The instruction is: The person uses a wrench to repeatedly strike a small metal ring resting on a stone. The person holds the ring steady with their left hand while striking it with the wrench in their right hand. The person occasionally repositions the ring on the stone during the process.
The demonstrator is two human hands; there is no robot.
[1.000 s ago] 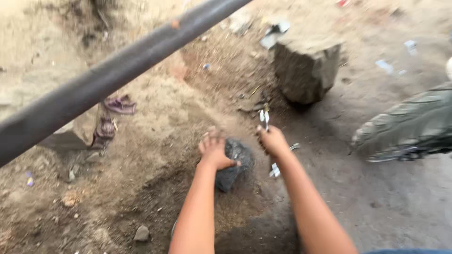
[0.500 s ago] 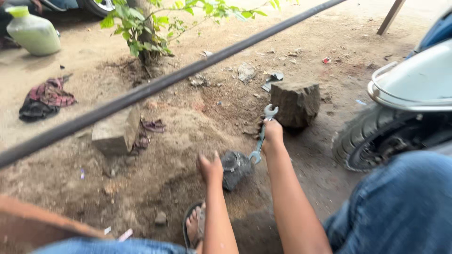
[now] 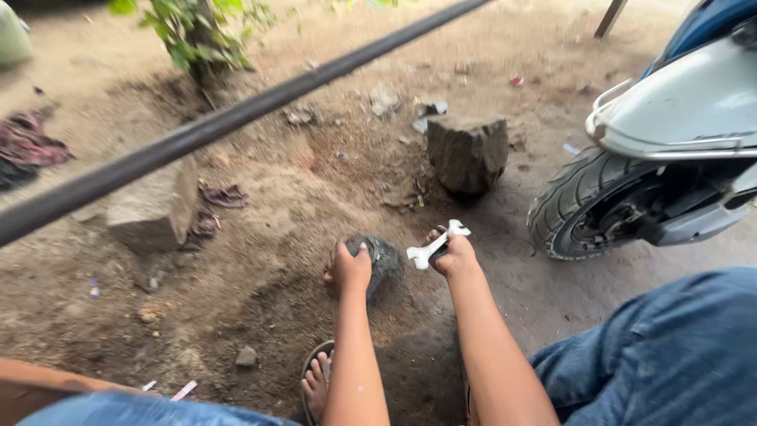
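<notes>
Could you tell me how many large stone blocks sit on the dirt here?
2: a dark block ahead of the right hand, near the scooter tyre, and a paler block on the left under the black bar. Others may lie outside the view.

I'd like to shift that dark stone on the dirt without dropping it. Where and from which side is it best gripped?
Grip the dark stone across its rounded top and near side, coming from above and from the person's side. It sits partly sunk in loose dirt, so only the upper part is exposed. The left hand already rests there; the right hand is occupied with a spanner.
</notes>
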